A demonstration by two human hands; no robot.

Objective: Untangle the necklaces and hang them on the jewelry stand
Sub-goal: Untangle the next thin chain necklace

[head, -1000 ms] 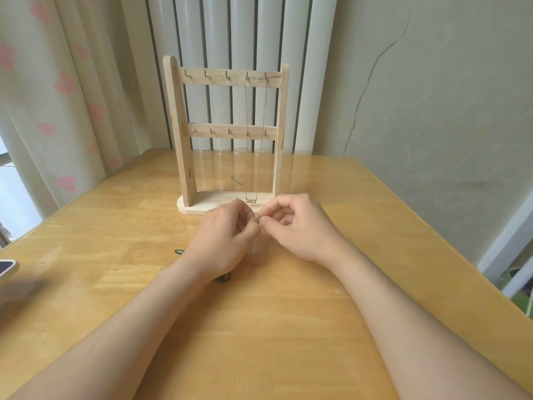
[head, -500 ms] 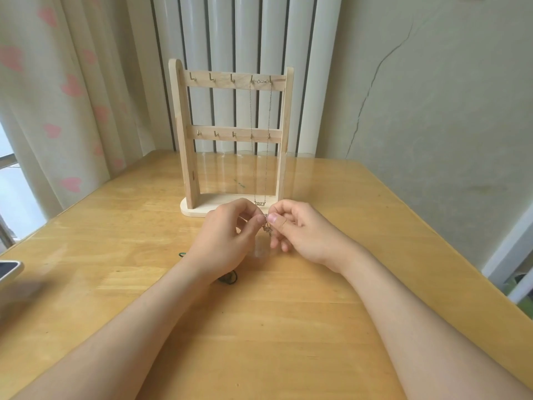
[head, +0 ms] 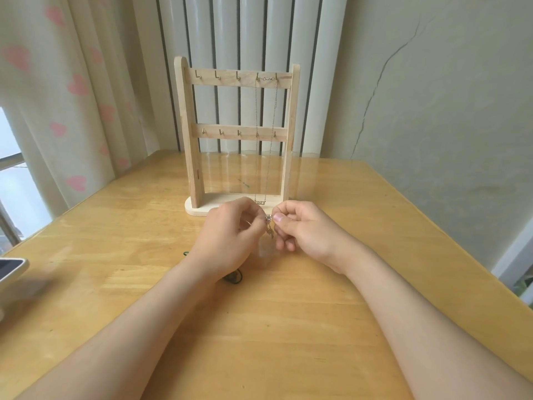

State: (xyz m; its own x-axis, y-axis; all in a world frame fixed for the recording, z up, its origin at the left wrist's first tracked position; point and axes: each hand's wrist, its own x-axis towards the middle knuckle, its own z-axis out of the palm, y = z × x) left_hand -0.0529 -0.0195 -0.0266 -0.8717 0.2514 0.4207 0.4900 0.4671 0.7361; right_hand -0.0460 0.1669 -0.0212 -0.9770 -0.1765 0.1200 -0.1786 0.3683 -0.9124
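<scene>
Silver necklace [head: 269, 225] hangs pinched between left hand [head: 230, 235] and right hand [head: 305, 232] - both hands' fingertips curled on it - above the bench [head: 288, 327], just near the wooden jewelry stand [head: 188, 125], whose far-right hooks carry another chain [head: 255, 140].

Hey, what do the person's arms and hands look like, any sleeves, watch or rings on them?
The left forearm and right forearm are bare as far as the frame shows; no sleeve is visible. The left hand and right hand wear no gloves, and no ring, watch or bracelet shows on either. The right thumbnail looks short and unpainted.
</scene>
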